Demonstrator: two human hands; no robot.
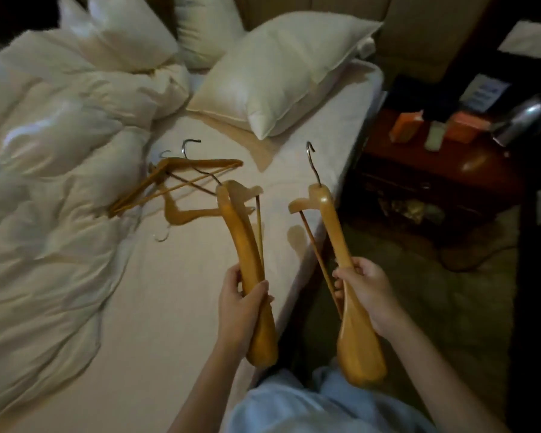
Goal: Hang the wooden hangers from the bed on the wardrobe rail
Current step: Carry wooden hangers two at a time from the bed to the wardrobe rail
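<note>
My left hand grips a thick wooden hanger by one shoulder, its metal hook pointing away over the bed. My right hand grips a second thick wooden hanger the same way, above the bed's right edge, hook up and away. Several thinner wooden hangers lie in a loose pile on the sheet beyond my left hand, hooks tangled. No wardrobe rail is in view.
A crumpled white duvet covers the bed's left half. Pillows lie at the head. A dark wooden nightstand with orange boxes stands to the right. Carpet lies between bed and nightstand.
</note>
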